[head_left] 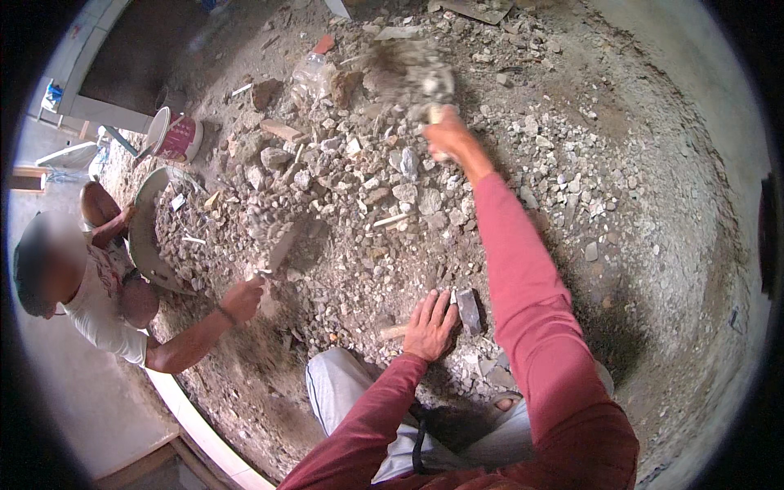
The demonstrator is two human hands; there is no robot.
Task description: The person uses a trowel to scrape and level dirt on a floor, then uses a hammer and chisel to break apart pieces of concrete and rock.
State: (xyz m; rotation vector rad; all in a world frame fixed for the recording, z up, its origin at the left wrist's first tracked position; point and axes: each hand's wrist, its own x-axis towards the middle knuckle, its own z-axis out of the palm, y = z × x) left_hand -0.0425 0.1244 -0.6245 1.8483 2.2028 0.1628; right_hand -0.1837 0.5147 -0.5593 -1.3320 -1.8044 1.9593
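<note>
My right hand (452, 140) is stretched far forward, its fingers wrapped round the pale handle of a trowel (435, 117). Motion smears the trowel's blade and the loose rubble around it. Close to my knees, my left hand (431, 325) lies palm down with its fingers extended, over the wooden handle of a hammer (468, 312). The hammer rests on the ground, its dark block-shaped head just right of my fingers. Broken stones and grit (408, 192) spread between my two hands.
At the left a co-worker holds a trowel (283, 247) in one hand and grips the rim of a wide basin (145, 233) with the other. Behind the basin stands a white and magenta bucket (181, 137). A rough wall (719, 212) curves along the right.
</note>
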